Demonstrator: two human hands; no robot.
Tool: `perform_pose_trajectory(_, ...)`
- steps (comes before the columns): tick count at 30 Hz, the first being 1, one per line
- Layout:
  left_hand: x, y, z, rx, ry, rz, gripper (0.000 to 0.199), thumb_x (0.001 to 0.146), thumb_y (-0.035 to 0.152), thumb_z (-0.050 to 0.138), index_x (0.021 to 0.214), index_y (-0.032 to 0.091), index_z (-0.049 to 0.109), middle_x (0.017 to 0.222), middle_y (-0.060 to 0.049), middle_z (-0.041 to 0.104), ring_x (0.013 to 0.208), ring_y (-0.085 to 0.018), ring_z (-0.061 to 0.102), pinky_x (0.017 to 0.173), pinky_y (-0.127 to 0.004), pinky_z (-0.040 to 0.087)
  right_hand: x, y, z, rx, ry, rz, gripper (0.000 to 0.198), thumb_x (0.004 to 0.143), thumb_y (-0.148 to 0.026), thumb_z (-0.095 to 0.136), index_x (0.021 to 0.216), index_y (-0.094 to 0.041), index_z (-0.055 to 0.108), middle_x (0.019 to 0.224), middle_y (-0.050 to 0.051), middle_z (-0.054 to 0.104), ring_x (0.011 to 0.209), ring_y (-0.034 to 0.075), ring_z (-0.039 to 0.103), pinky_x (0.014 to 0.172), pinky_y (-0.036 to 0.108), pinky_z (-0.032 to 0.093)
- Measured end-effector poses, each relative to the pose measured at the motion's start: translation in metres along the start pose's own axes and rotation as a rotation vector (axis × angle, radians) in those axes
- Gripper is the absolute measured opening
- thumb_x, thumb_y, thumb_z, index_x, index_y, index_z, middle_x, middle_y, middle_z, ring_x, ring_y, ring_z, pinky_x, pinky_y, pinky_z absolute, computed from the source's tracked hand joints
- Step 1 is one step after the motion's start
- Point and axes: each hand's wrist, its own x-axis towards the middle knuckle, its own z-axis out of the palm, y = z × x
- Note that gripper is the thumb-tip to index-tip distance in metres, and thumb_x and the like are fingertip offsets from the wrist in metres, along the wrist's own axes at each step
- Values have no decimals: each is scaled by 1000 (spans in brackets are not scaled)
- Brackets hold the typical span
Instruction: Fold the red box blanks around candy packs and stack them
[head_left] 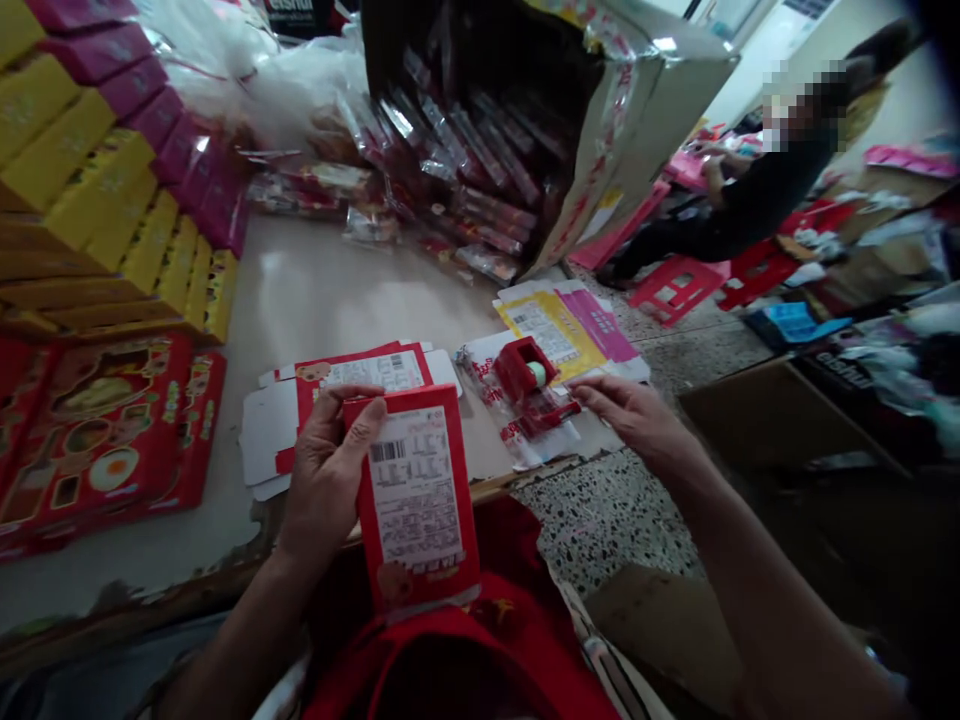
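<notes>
My left hand [330, 470] is closed around the upper left edge of a flat red box [466, 500]. The box is tilted toward me, and its white printed label with a barcode faces up. Over at the table's right end, my right hand [637, 420] has thumb and fingers pinched together at the front tip of a red tape dispenser [517, 365]. Whatever lies between those fingertips is too small to make out. A pale roll sits inside the dispenser, which rests on a clear printed plastic wrapper [480, 375].
Unfolded red cartons [307, 385] and a yellow and magenta carton [555, 330] lie flat on the table [315, 270]. Stacked yellow boxes [112, 220] and red boxes [112, 420] stand left. Behind is a large carton [637, 100] of wrapped packs. A person [780, 180] sits at right.
</notes>
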Motion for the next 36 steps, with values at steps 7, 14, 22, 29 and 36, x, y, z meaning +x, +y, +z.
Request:
perform_pose_trajectory(7, 0, 4, 16, 152, -103, 48, 24, 91, 41, 73, 105, 24, 63, 84, 2, 68, 67, -13, 65, 56, -21, 54, 13, 13, 17, 177, -60, 126, 36, 68, -53, 88, 76, -20, 77, 80, 2, 73, 80, 19, 62, 81, 33, 46)
perform_pose_trajectory(14, -10, 1, 27, 163, -200, -32, 25, 92, 43, 70, 101, 24, 57, 80, 3, 67, 64, -14, 64, 55, -22, 51, -36, 7, 15, 287, 144, 109, 27, 76, -45, 86, 76, -21, 75, 83, 1, 69, 81, 17, 58, 81, 32, 42)
perform_pose_trajectory(22, -6, -7, 55, 478, -298, -10, 31, 93, 50, 68, 95, 22, 54, 71, 6, 61, 55, -10, 54, 50, -18, 44, -43, 47, 39, 497, 85, 227, 40, 70, -53, 86, 73, -19, 66, 68, 2, 69, 65, 16, 59, 69, 31, 45)
perform_pose_trajectory(29, 12, -25, 70, 445, -453, -33, 31, 95, 52, 62, 96, 22, 53, 72, 5, 58, 58, -10, 54, 53, -19, 42, -31, 60, 9, -194, 173, 53, 20, 83, -35, 70, 70, -20, 65, 64, 3, 67, 60, 18, 56, 60, 32, 39)
perform_pose_trajectory(36, 19, -39, 78, 366, -556, -31, 44, 96, 65, 52, 94, 21, 52, 66, 6, 50, 54, -10, 44, 50, -21, 35, -27, -30, -25, -231, -362, -249, 18, 91, -35, 70, 84, -19, 73, 74, 1, 70, 69, 15, 60, 65, 28, 42)
